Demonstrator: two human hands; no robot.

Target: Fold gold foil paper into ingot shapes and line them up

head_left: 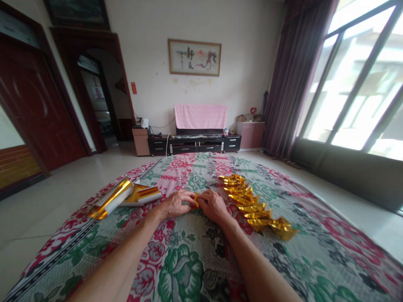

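My left hand (179, 204) and my right hand (213, 204) meet over the middle of the table, fingers closed on a small piece of gold foil paper (197, 200). Only a little of that piece shows between the fingertips. To the right of my right hand lies a row of several folded gold foil pieces (248, 203), overlapping one another. Left of my left hand rest curled sheets of gold foil paper (113, 199) with pale backs.
A round table is covered by a flowered cloth (181, 268) in red, green and grey. Beyond it stand a low black cabinet (159, 146) and a screen draped with a pink towel (200, 116). A purple curtain (288, 79) hangs beside the windows at right.
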